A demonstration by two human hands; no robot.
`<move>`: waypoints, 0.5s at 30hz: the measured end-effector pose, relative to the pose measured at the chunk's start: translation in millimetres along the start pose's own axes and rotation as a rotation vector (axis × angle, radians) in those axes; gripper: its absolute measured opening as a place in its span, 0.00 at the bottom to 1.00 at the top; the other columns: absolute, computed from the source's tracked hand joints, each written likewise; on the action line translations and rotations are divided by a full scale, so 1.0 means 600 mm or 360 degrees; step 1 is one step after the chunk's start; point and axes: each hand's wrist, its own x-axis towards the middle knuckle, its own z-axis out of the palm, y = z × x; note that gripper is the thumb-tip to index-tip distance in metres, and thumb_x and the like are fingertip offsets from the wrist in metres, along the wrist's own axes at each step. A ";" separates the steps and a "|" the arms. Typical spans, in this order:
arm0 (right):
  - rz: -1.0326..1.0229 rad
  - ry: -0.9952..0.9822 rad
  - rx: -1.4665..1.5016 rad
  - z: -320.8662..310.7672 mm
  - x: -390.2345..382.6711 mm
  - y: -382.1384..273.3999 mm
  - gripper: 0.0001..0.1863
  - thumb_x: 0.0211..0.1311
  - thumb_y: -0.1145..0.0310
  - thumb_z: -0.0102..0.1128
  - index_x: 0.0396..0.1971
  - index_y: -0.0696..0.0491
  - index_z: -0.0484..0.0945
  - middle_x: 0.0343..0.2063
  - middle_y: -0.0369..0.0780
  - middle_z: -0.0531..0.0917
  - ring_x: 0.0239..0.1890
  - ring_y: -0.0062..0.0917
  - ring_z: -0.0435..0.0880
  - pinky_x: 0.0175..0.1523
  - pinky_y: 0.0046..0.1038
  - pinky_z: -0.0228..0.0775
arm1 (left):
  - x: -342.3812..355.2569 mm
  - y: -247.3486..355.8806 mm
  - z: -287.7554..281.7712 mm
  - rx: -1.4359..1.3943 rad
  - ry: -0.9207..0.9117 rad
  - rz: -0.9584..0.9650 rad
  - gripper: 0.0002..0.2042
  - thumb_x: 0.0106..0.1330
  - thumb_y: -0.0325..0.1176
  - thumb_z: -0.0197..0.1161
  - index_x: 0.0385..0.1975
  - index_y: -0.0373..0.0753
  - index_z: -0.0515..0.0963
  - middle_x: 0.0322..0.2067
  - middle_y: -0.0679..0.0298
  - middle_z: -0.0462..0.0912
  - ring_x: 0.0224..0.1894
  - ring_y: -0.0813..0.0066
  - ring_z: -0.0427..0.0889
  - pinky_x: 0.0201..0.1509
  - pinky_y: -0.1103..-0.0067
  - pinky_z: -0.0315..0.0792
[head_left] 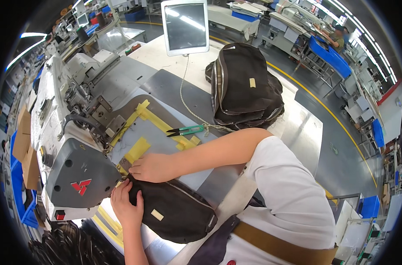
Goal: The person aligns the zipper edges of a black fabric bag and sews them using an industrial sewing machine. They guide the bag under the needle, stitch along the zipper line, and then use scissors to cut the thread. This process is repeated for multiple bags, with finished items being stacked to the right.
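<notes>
A dark brown zippered fabric bag piece (pixel 176 216) lies on the sewing machine's bed, its far-left end at the machine head (pixel 79 176). My left hand (pixel 127 205) grips that end from the near side, thumb on top of the cloth. Reaching across from the right, my right hand (pixel 152 168) has its fingers curled at the bag's upper edge, close to the needle area. What lies under the fingertips is hidden. Green-handled thread snips (pixel 187 130) lie beyond my right forearm, tied to a cord (pixel 182 92).
A stack of dark zippered bag pieces (pixel 245 84) sits on the table's far side. A tablet-like screen (pixel 186 27) stands behind. Yellow tape strips (pixel 163 123) mark the bed. Dark cloth pieces (pixel 68 243) hang at lower left. Blue bins and other workbenches surround the aisle.
</notes>
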 end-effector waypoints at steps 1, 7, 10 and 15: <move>0.0000 -0.0031 -0.0002 0.000 0.002 -0.002 0.13 0.54 0.67 0.54 0.36 0.58 0.78 0.46 0.41 0.79 0.49 0.30 0.78 0.50 0.30 0.74 | -0.003 -0.003 0.001 0.0037 -0.0002 0.0026 0.15 0.53 0.31 0.67 0.41 0.36 0.77 0.47 0.59 0.80 0.52 0.57 0.76 0.63 0.62 0.63; -0.0001 -0.0069 -0.0036 0.005 0.011 0.004 0.11 0.53 0.67 0.54 0.33 0.58 0.78 0.44 0.41 0.79 0.46 0.31 0.78 0.47 0.30 0.74 | 0.002 -0.002 -0.003 0.0017 0.0003 -0.0049 0.15 0.55 0.31 0.66 0.43 0.37 0.77 0.48 0.58 0.80 0.52 0.56 0.77 0.59 0.64 0.66; -0.0001 -0.0067 -0.0049 0.007 0.019 0.016 0.11 0.53 0.67 0.55 0.33 0.58 0.78 0.43 0.42 0.79 0.46 0.31 0.78 0.47 0.31 0.74 | 0.004 -0.011 0.002 0.0038 -0.0031 -0.0143 0.16 0.56 0.32 0.66 0.44 0.37 0.78 0.48 0.57 0.80 0.51 0.55 0.78 0.54 0.65 0.68; 0.0004 -0.0081 -0.0021 0.009 0.021 0.016 0.12 0.53 0.68 0.55 0.34 0.59 0.78 0.44 0.42 0.80 0.47 0.32 0.78 0.48 0.31 0.74 | 0.005 -0.015 0.003 0.0005 -0.0039 -0.0163 0.15 0.57 0.32 0.65 0.44 0.37 0.79 0.47 0.55 0.81 0.51 0.54 0.78 0.55 0.65 0.69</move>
